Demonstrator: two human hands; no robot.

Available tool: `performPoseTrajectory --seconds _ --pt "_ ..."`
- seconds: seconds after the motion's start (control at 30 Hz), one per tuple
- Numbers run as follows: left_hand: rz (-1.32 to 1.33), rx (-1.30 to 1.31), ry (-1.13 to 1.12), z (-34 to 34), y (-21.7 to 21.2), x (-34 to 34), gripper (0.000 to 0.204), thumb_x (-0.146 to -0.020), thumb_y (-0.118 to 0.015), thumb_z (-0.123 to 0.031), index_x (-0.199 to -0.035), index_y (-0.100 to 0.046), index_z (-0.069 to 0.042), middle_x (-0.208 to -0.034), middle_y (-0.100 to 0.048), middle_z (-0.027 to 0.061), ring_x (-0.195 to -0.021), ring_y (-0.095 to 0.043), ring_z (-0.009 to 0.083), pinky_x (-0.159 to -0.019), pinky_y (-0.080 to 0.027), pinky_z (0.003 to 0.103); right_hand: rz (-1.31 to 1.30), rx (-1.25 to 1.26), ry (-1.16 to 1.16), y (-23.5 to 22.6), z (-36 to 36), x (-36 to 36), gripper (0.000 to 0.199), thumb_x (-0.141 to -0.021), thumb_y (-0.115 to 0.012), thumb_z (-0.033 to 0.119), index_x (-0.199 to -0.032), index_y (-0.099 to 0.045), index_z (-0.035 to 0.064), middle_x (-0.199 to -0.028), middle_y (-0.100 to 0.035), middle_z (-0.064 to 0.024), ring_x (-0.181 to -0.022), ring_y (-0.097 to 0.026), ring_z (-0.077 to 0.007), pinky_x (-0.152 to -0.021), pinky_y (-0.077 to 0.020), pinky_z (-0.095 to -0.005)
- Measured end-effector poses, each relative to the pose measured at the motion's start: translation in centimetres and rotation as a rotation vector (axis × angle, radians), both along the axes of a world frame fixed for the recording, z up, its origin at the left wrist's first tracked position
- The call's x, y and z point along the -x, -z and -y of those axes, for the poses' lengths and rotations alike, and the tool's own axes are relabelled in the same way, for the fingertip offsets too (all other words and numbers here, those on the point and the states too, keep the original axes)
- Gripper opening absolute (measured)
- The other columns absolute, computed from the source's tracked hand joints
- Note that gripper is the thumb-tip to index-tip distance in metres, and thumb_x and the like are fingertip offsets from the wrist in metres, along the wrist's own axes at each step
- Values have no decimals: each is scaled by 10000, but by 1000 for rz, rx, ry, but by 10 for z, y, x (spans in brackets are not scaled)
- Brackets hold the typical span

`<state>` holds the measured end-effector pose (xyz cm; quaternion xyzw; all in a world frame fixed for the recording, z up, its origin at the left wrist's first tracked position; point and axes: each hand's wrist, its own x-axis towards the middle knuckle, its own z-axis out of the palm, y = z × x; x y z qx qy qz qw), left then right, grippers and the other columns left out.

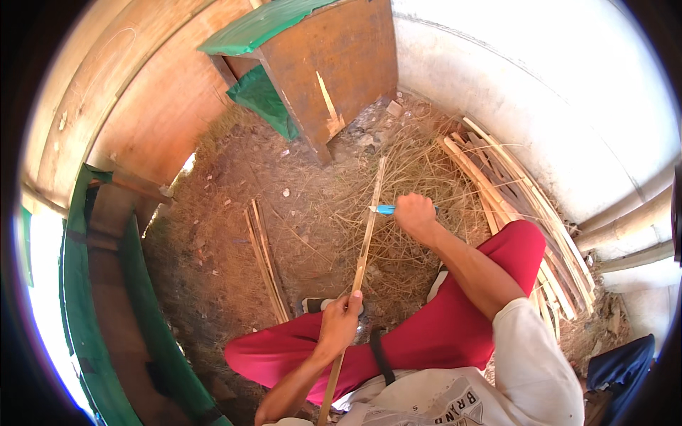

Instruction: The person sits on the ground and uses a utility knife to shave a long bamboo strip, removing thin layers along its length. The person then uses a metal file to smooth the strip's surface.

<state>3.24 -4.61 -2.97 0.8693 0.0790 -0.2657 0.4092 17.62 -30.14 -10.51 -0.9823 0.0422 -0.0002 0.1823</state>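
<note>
So the long pale strip (pixel 367 245) is out in front of the person, mid-floor, running from the lap up toward the far edge of the floor (pixel 302 188). Left hand (pixel 339 325) has its grip wrapped round the lower part, thumb along the top. Right hand's (pixel 415 215) grip is curled tight on a blue cutter (pixel 386 209), its tip up against the strip, a bit below the far end. Blade's tiny from up here, so I can't swear to its angle.

Looks like whittling to me, and this piece is partway at best. Going by the heap of thin shavings (pixel 412 263) just beside it, a fair bit of trimming is done; I'd guess the rest of this length is left.

A few loose strips (pixel 264 259) lie to the left, well short of the floor's left edge. A big stack of strips (pixel 501 174) lines the right edge by the pale wall (pixel 511 92); finished or waiting, no idea. Wooden cabinet (pixel 341 64) with a green cover sits at the far edge.
</note>
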Motion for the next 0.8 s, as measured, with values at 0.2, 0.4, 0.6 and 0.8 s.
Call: performPoseTrajectory --seconds 0.2,0.4,0.6,0.8 --pt "-193 -12 -3 -5 -36 10 631 -1038 -459 -506 -797 -583 64 -641 -552 149 -628 -566 229 -629 -449 430 -76 25 81 11 6 -4 199 -882 -588 158 -859 -747 41 -901 -734 -187 -817 -733 -372 -706 -575 -472" --pt "-288 66 -55 -31 -65 44 584 -1035 -500 -486 -787 -604 33 -579 -502 73 -541 -497 162 -523 -404 377 -104 43 212 18 29 -21 159 -900 -604 129 -888 -741 49 -910 -737 -181 -848 -738 -361 -726 -580 -458" --pt "-19 -20 -35 -70 -75 88 500 -1018 -581 -427 -802 -633 21 -567 -465 41 -540 -405 116 -495 -354 337 -123 -2 349 23 55 -21 159 -885 -631 133 -905 -731 11 -885 -733 -190 -867 -738 -370 -749 -581 -454" --pt "276 -155 11 -65 -54 45 448 -983 -637 -363 -768 -601 29 -589 -512 183 -515 -485 244 -527 -402 408 -114 -134 261 -10 17 -16 164 -848 -662 134 -890 -720 -14 -889 -721 -231 -863 -730 -391 -763 -579 -471"
